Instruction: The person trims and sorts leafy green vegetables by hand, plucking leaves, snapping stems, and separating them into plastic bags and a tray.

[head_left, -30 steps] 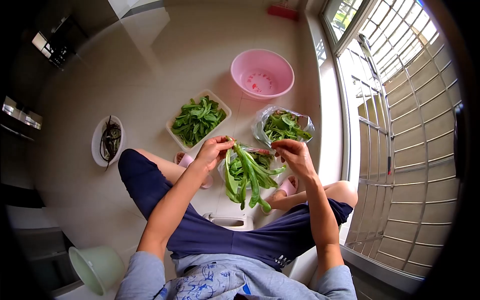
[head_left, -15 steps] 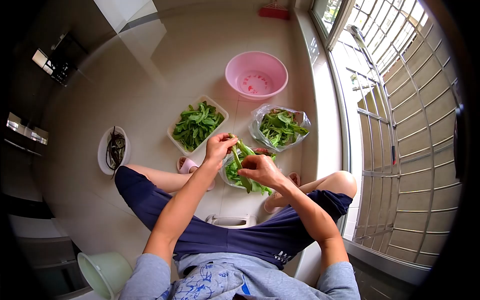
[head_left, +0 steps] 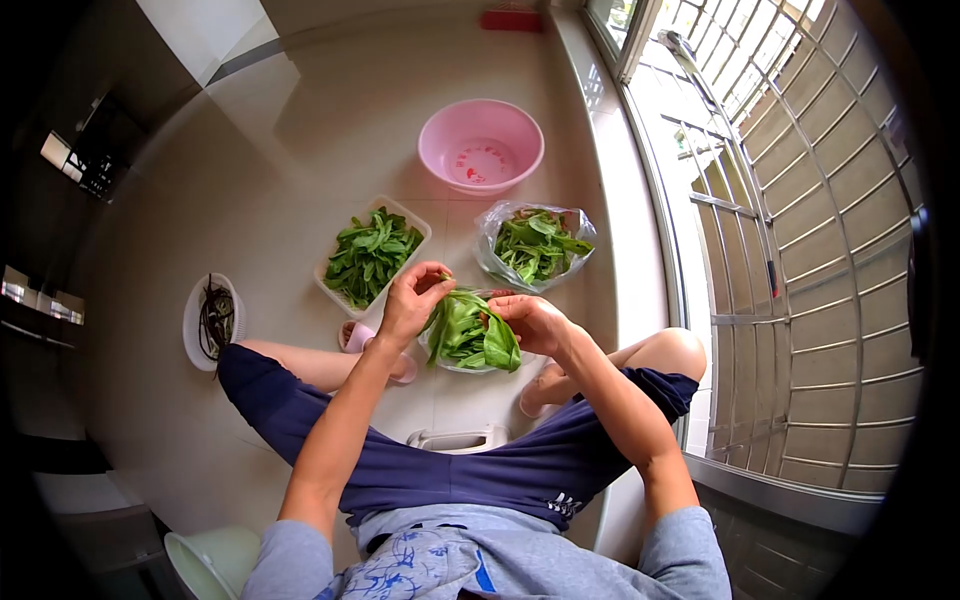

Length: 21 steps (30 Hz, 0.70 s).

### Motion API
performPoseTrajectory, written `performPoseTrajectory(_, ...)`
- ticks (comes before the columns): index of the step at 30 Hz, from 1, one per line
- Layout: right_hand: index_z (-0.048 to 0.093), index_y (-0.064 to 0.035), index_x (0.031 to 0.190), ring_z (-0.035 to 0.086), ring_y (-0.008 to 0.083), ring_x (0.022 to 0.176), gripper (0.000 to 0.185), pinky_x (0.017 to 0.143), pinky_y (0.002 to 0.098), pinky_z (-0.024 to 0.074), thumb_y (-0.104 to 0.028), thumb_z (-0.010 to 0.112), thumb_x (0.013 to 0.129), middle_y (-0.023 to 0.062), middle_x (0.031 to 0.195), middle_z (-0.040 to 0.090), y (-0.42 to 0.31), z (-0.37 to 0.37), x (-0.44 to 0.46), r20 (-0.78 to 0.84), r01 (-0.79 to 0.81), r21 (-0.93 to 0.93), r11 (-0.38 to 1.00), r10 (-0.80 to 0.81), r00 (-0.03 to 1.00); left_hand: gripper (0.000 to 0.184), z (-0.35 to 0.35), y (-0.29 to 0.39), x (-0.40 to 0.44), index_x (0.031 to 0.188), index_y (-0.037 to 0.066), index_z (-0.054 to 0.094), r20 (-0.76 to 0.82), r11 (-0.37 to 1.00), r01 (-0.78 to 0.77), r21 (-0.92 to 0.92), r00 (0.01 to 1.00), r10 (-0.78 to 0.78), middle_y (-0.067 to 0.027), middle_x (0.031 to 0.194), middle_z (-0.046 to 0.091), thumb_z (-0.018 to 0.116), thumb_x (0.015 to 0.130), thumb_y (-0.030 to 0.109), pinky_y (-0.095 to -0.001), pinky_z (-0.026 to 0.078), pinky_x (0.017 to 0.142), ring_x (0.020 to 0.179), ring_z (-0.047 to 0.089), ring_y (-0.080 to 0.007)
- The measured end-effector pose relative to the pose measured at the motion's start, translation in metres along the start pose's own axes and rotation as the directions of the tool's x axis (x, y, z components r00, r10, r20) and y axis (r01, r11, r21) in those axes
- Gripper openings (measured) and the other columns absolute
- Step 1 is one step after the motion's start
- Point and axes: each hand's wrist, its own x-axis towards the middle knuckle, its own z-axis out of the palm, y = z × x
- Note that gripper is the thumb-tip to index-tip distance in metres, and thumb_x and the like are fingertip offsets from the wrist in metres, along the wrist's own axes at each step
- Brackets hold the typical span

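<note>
Between my hands hangs a leafy green stalk (head_left: 462, 322). My left hand (head_left: 412, 302) is closed on its stem end, and my right hand (head_left: 528, 320) has its fingers pinched on the leaves at the other side. Right below, a plastic bag of greens (head_left: 470, 360) is mostly hidden by the stalk and my hands. Beyond my left hand a white rectangular basket (head_left: 424, 222) holds a pile of green leaves (head_left: 370, 255). Past my right hand stands an open clear plastic bag (head_left: 487, 240) with more greens (head_left: 538, 248) in it.
A pink basin (head_left: 482, 145) stands farther out. At the left, a white oval basket (head_left: 238, 312) holds dark, thin strands. A pale green bucket (head_left: 215, 565) is at the lower left. Along the right run a ledge and a metal window grille (head_left: 800, 260). A red broom head (head_left: 511, 20) lies far ahead.
The stalk hung spread out earlier; now its leaves are bunched between my hands. My right hand came in from the right onto the greens. The whole view has shifted slightly.
</note>
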Motion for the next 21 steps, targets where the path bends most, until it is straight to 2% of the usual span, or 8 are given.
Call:
performPoseTrajectory(2,0.05,-0.0047,0.092,0.045,0.0063,0.054,0.018,0.043,0.0173,0.032,-0.015,0.05,0.077,-0.0015,0.071,0.053,0.001,-0.001,0.002,-0.031,0.015,-0.017,1.0,-0.015,0.999,0.011,0.001,0.0,-0.001,0.083,0.003,0.053,0.026,0.999,-0.017,-0.045,1.0,0.018,0.0015,0.073,0.053,0.057,0.073,0.004,-0.0167,0.039,0.063,0.067,0.049,-0.0043)
performPoseTrajectory(4,0.051,-0.0045,0.071,0.038,0.0064,0.049,0.015,0.041,0.0175,0.0284,-0.015,0.045,0.08,-0.0009,0.062,0.045,-0.002,-0.001,0.001,-0.055,0.014,-0.043,0.999,-0.017,0.998,0.01,0.002,0.002,-0.003,0.084,0.002,0.054,0.037,0.998,-0.068,-0.017,0.997,0.068,0.0021,0.072,0.053,0.056,0.074,0.003,-0.0163,0.039,0.061,0.067,0.048,-0.004)
performPoseTrajectory(6,0.051,-0.0027,0.072,0.039,0.007,0.05,0.013,0.042,0.0187,0.0305,-0.012,0.044,0.079,0.0011,0.063,0.046,-0.002,-0.006,0.002,-0.116,0.024,-0.042,0.999,-0.029,0.993,0.011,0.004,0.002,-0.003,0.085,0.002,0.054,0.045,0.997,-0.076,0.003,0.996,0.076,0.0025,0.072,0.052,0.056,0.074,0.003,-0.0162,0.039,0.06,0.066,0.048,-0.0038)
performPoseTrajectory(8,0.051,-0.0012,0.075,0.04,0.0072,0.051,0.012,0.043,0.0188,0.0329,-0.009,0.044,0.079,0.0021,0.064,0.047,-0.002,-0.01,0.005,-0.261,0.074,-0.131,0.989,-0.106,0.96,0.011,0.006,0.007,-0.007,0.085,0.001,0.054,0.002,0.981,-0.087,0.171,0.996,0.089,0.0023,0.073,0.053,0.056,0.074,0.003,-0.0162,0.039,0.06,0.066,0.048,-0.0039)
performPoseTrajectory(13,0.05,0.0022,0.08,0.04,0.0085,0.048,0.013,0.044,0.0192,0.0318,-0.007,0.042,0.079,0.0053,0.063,0.05,-0.018,-0.041,0.005,-0.361,0.308,-0.044,0.95,-0.302,0.882,0.012,0.009,-0.008,-0.003,0.083,-0.001,0.055,-0.115,0.993,-0.113,0.017,0.987,0.115,0.0002,0.071,0.056,0.056,0.074,0.007,-0.0181,0.041,0.06,0.064,0.051,-0.006)
performPoseTrajectory(16,0.05,-0.0001,0.084,0.042,0.0081,0.049,0.011,0.045,0.019,0.0332,-0.008,0.045,0.078,0.0023,0.064,0.05,-0.035,-0.024,-0.017,-0.266,0.446,0.09,0.89,-0.411,0.872,0.012,0.007,-0.009,-0.004,0.085,0.0,0.055,-0.156,0.992,-0.066,-0.103,0.987,0.049,-0.0005,0.073,0.055,0.055,0.075,0.006,-0.0188,0.042,0.061,0.066,0.05,-0.0064)
performPoseTrajectory(18,0.051,-0.0026,0.086,0.044,0.0075,0.053,0.012,0.048,0.0184,0.0355,-0.012,0.046,0.08,0.0004,0.065,0.051,-0.037,-0.013,-0.024,-0.277,0.463,0.064,0.884,-0.43,0.859,0.013,0.006,-0.005,-0.006,0.087,0.001,0.054,-0.021,0.952,0.09,-0.291,0.995,-0.1,-0.001,0.075,0.053,0.054,0.076,0.006,-0.0191,0.043,0.062,0.067,0.05,-0.0064)
performPoseTrajectory(21,0.053,-0.0055,0.085,0.047,0.0075,0.06,0.013,0.054,0.019,0.0369,-0.015,0.045,0.082,-0.0002,0.07,0.052,-0.03,-0.013,-0.019,-0.168,0.486,0.0,0.874,-0.479,0.862,0.025,0.018,0.015,-0.015,0.1,0.001,0.051,0.204,0.951,0.189,-0.246,0.969,-0.14,0.0014,0.075,0.05,0.054,0.075,0.004,-0.0163,0.04,0.062,0.067,0.048,-0.0045)
